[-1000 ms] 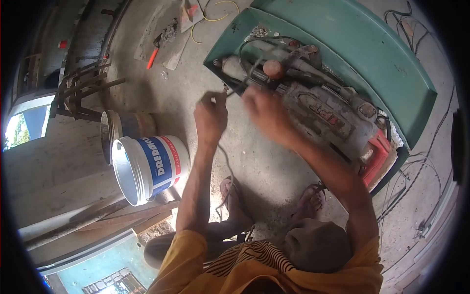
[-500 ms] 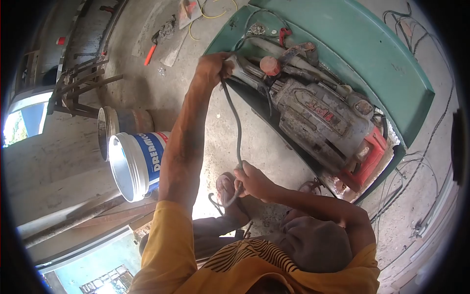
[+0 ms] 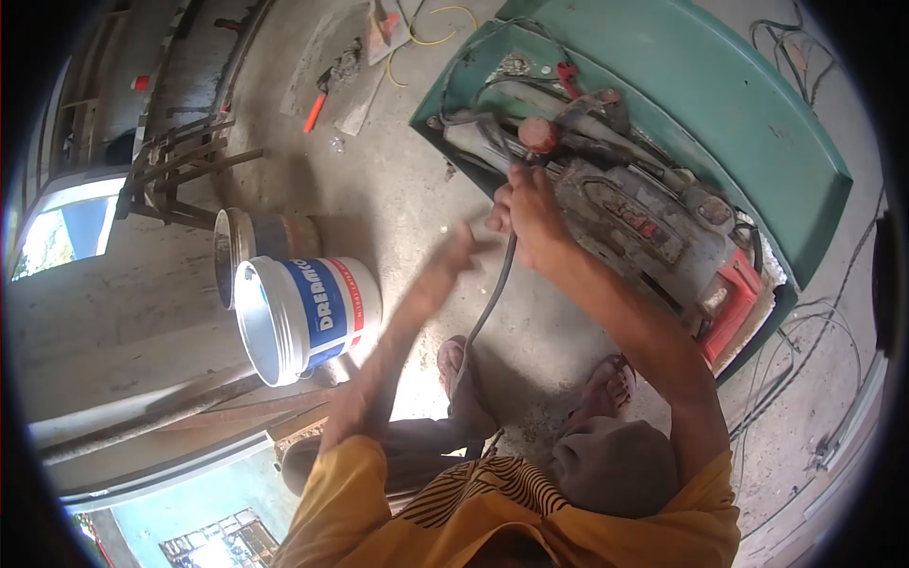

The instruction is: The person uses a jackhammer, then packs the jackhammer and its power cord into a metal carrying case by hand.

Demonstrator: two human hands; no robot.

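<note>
A grey power cable [image 3: 494,293] runs up from near my feet to my right hand [image 3: 535,213], whose fingers are wrapped round it beside the case edge. My left hand [image 3: 456,251], blurred by motion, is just left of the cable, its fingers seemingly apart and nothing seen in them. A dusty grey demolition hammer [image 3: 620,213] with a red rear end [image 3: 734,301] lies in an open green metal case [image 3: 786,142]. Beside its front part sits a round reddish knob [image 3: 538,135]. More cable [image 3: 464,62] loops over the case's far left corner.
A white paint bucket [image 3: 270,327] stands on the left, with a dirtier bucket [image 3: 227,251] behind it. An orange-handled tool [image 3: 316,112] lies on the floor, near a wooden stand [image 3: 180,175]. Loose wires [image 3: 805,379] lie right of the case.
My left hand has let go at the case's left corner and come down toward me. My right hand has moved up along the cable to the case edge, still gripping it.
</note>
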